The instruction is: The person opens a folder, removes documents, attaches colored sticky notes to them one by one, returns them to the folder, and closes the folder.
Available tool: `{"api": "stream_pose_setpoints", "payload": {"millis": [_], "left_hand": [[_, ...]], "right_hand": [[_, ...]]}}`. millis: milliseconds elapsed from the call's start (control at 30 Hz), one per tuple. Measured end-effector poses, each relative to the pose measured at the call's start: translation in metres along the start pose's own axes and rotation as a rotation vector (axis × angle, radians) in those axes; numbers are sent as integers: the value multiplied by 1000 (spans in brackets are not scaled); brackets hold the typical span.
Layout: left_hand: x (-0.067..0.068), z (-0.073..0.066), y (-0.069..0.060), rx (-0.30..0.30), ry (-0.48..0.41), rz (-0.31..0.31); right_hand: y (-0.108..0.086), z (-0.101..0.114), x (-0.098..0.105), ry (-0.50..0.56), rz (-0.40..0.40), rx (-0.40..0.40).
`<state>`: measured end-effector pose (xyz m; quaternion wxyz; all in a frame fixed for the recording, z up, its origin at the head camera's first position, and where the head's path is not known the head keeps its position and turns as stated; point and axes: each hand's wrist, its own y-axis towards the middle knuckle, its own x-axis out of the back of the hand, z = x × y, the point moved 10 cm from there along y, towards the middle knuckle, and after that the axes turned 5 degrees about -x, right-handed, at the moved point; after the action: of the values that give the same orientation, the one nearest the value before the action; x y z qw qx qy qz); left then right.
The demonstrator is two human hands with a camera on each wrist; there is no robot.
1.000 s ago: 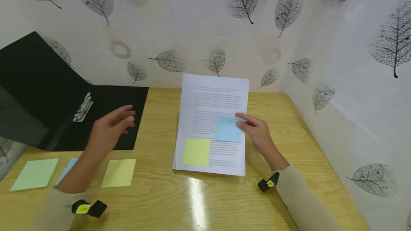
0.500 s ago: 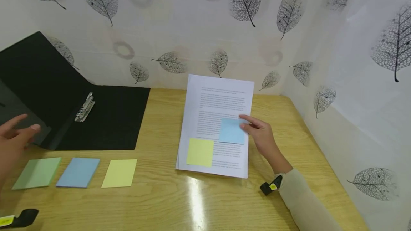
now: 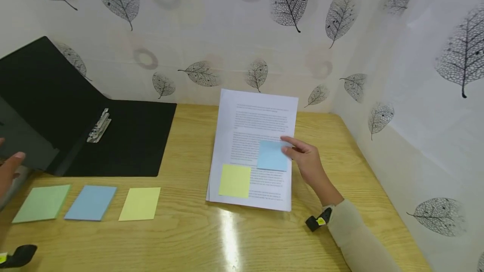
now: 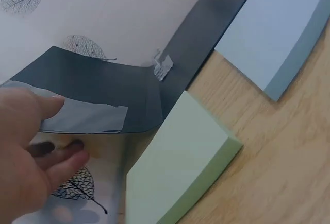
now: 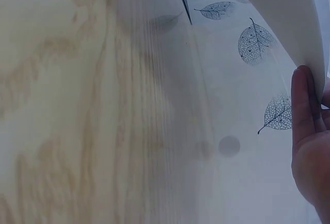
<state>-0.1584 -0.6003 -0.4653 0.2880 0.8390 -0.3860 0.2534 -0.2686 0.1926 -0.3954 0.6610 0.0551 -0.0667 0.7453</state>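
Note:
My right hand (image 3: 304, 158) pinches the right edge of a stack of printed paper sheets (image 3: 261, 121), thumb in front. In the right wrist view, fingers (image 5: 304, 100) lie behind the sheets (image 5: 289, 7). A blue sticky note (image 3: 270, 155) and a yellow sticky note (image 3: 234, 181) lie on the top sheet. At the head view's left edge, my left hand (image 3: 9, 171) is partly cut off. It is beside the raised cover of a black clip folder (image 3: 132, 137), thumb and fingers (image 4: 67, 157) spread apart near the cover's edge; contact is unclear.
Green (image 3: 41, 202), blue (image 3: 90, 202) and yellow (image 3: 140, 203) sticky note pads lie in a row before the folder. A metal clip (image 3: 99, 127) sits at the folder's spine. Leaf-patterned sheeting (image 3: 227, 32) covers the walls behind and right of the wooden table (image 3: 181, 238).
My left hand has moved left from over the folder to its raised cover, uncovering the blue pad. The right hand still holds the sheets, almost unmoved.

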Motion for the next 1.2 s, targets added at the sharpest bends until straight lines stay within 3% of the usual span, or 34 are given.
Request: {"api": "stream_pose_setpoints", "payload": {"millis": [300, 433, 633, 833, 967, 1033, 1200], "left_hand": [[-16, -29, -8, -12, 22, 113], [-23, -58, -27, -30, -93, 144], [-45, -99, -57, 2, -174, 273], [-70, -134, -76, 15, -309, 416], [-87, -155, -88, 42, -415, 472], [-97, -165, -95, 46, -430, 486], [-118, -190, -119, 4, -367, 563]], "right_hand": [[-2, -3, 4, -18, -13, -6], [-4, -3, 8, -16, -29, -24], [-5, -4, 12, 10, -30, -39], [-4, -10, 13, 42, -41, -81], [-2, -15, 11, 59, -33, -124], [-1, -18, 9, 59, -22, -151], [3, -26, 2, 51, 12, -218]]}}
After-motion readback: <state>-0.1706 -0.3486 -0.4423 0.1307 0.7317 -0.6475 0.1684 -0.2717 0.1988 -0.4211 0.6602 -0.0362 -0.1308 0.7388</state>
